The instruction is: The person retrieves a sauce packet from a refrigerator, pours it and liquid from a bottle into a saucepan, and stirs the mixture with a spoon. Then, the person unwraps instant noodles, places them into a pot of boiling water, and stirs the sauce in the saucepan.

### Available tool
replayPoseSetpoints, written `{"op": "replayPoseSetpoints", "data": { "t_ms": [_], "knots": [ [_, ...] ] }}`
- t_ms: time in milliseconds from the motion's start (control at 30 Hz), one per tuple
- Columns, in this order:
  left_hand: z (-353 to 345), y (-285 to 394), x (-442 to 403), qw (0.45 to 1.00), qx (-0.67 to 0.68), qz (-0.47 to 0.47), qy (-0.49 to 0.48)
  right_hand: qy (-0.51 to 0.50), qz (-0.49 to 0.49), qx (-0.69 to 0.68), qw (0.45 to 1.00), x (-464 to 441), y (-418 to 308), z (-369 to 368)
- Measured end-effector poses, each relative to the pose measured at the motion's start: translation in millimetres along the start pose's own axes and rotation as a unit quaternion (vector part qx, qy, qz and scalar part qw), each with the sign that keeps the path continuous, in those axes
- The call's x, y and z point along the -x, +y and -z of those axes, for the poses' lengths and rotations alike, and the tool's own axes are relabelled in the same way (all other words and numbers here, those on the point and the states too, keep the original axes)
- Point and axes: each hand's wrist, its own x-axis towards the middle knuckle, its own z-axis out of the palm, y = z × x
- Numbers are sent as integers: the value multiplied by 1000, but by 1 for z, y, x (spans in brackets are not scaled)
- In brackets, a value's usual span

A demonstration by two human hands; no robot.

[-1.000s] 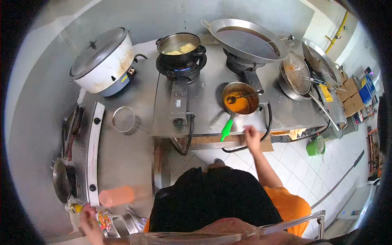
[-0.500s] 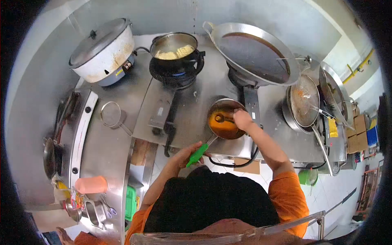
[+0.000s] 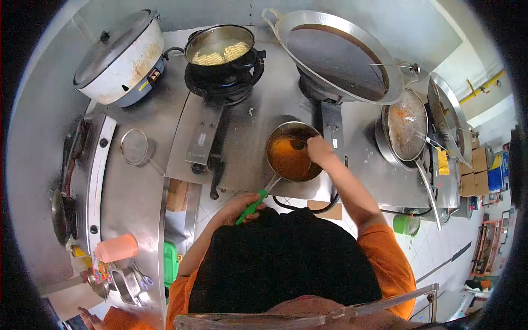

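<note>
My left hand is wrapped around the green handle of a saucepan in the middle of the counter. Orange-brown sauce covers the pan's bottom. Over the pan's right side, my right hand is closed on a small dark spoon, its bowl down at the sauce. Much of the spoon's handle is hidden by my fingers.
Behind stand a pot with noodle blocks on a burner, a wide wok of dark liquid and a lidded cooker. A strainer lies left. Another person's hand shows at lower left.
The spoon's bowl has moved from mid-sauce toward the saucepan's far right side, with my right hand following. My left hand keeps its grip on the handle. The whole view has shifted slightly.
</note>
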Motion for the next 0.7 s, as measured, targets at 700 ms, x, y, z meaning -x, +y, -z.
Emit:
{"op": "replayPoseSetpoints", "data": {
  "t_ms": [700],
  "knots": [
    [24,6,5,997,-75,6,16,31,-132,-34,990,4,-40,16]
  ]
}}
